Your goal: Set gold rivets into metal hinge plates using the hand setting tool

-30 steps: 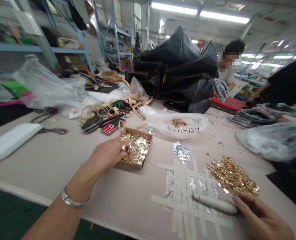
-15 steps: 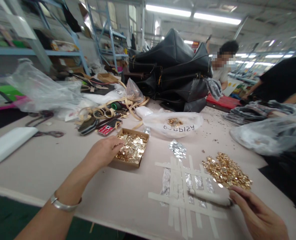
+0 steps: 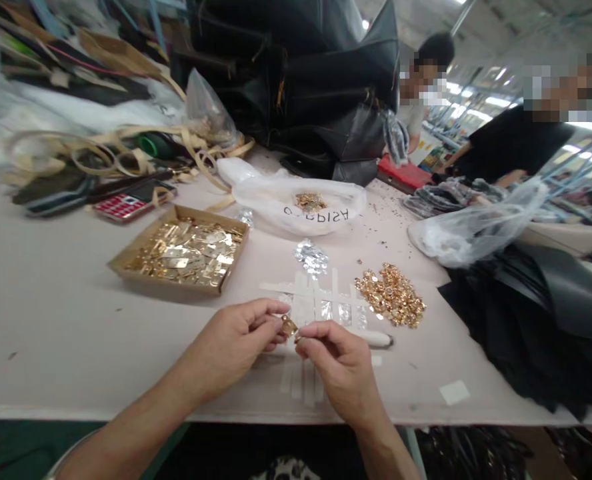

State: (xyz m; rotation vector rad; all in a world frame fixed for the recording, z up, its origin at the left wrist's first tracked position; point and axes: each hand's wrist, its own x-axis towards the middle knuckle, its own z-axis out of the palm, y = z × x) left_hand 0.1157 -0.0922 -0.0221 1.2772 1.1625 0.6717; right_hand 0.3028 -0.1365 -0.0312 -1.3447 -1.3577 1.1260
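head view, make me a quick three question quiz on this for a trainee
1. Multiple choice: what does the left hand pinch? A) a tape strip B) a gold-coloured piece C) a green roll
2. True or false: in the picture, the cardboard box is left of the silver disc pile.
3. Fill in: the heap right of the silver disc pile is ____-coloured.
Key: 1 B; 2 true; 3 gold.
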